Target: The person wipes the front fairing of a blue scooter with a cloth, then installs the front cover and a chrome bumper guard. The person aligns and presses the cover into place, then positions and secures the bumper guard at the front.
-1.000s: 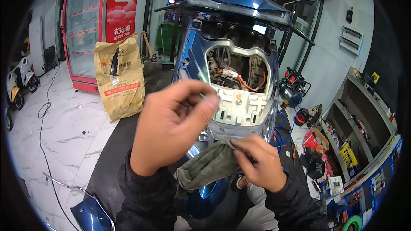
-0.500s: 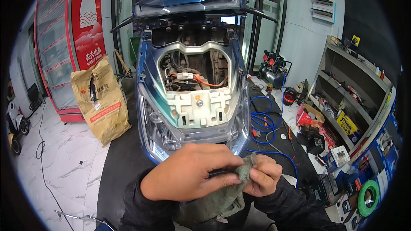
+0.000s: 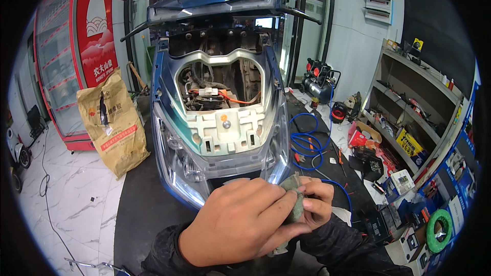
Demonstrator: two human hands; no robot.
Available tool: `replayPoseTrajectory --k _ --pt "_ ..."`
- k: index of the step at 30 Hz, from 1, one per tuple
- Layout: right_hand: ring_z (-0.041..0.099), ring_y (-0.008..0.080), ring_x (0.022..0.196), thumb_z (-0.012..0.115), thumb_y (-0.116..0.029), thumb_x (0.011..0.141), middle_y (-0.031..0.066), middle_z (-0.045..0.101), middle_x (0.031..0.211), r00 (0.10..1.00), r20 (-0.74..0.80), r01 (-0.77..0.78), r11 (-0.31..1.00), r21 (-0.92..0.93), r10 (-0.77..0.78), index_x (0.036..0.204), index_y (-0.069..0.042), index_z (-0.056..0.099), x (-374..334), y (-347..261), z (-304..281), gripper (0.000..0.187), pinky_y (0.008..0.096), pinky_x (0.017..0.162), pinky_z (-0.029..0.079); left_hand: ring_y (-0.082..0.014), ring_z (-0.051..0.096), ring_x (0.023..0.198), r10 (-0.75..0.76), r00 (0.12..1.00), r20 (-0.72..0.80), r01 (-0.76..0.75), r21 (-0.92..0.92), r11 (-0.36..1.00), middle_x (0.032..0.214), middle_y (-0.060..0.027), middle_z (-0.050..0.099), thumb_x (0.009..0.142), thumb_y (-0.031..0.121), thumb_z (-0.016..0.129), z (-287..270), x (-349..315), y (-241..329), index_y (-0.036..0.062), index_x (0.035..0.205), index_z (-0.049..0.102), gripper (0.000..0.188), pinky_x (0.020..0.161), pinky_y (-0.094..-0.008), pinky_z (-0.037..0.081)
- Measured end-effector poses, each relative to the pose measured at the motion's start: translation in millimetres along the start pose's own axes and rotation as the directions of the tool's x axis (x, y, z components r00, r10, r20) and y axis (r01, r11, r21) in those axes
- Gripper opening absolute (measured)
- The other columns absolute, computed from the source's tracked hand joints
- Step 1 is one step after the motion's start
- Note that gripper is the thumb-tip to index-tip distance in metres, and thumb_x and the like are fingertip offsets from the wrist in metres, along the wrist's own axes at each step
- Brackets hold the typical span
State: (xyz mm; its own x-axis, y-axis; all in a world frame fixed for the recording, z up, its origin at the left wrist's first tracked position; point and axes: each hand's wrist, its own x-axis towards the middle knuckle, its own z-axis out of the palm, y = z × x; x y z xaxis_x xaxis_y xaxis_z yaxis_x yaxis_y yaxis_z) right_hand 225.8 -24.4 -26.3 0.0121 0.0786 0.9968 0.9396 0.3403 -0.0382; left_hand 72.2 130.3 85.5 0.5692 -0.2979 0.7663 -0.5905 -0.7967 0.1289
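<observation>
A grey-green rag is bunched between my two hands, low in front of the scooter. My left hand has its fingers closed on the rag, its back covering much of the cloth. On the other side my right hand grips the rag with bent fingers. Whether anything is wrapped in the cloth cannot be seen. Just beyond my hands stands a blue scooter. Its open compartment shows wiring, with a white connector and an orange cable. A pale panel with a bolt lies below that opening.
A brown paper sack leans by a red glass-door cooler at left. On the right lie a coiled blue hose, a compressor and a cluttered shelf. A dark mat covers the floor beneath the scooter.
My left hand has turned and moved lower, its fingers now over the rag. The hanging part of the cloth is now mostly hidden behind it. The view has shifted slightly.
</observation>
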Motion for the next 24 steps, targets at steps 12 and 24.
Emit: replayPoseTrajectory --k 12,24 --pt "0.068 0.0246 0.080 0.086 -0.002 0.086 0.0144 0.072 0.101 0.986 0.138 -0.049 0.963 -0.265 0.088 0.129 -0.004 0.077 54 12 0 0.044 0.0328 0.068 0.054 -0.0236 0.068 0.068 -0.280 0.917 -0.285 0.237 -0.176 0.955 0.080 -0.0112 0.072 0.093 0.010 0.085 -1 7 -18 -0.0008 0.097 0.079 0.013 0.064 -0.0332 0.052" --pt "0.073 0.0285 0.064 0.070 -0.016 0.097 0.0083 0.070 0.075 0.829 0.555 0.233 0.857 -0.460 0.073 0.113 -0.006 0.077 134 55 174 0.020 0.0404 0.055 0.055 -0.0405 0.074 0.090 -0.550 0.540 -0.637 0.734 0.036 0.678 0.099 -0.0255 0.077 0.110 0.026 0.068 -44 -40 -149 -0.0072 0.122 0.078 0.037 0.083 -0.0444 0.057"
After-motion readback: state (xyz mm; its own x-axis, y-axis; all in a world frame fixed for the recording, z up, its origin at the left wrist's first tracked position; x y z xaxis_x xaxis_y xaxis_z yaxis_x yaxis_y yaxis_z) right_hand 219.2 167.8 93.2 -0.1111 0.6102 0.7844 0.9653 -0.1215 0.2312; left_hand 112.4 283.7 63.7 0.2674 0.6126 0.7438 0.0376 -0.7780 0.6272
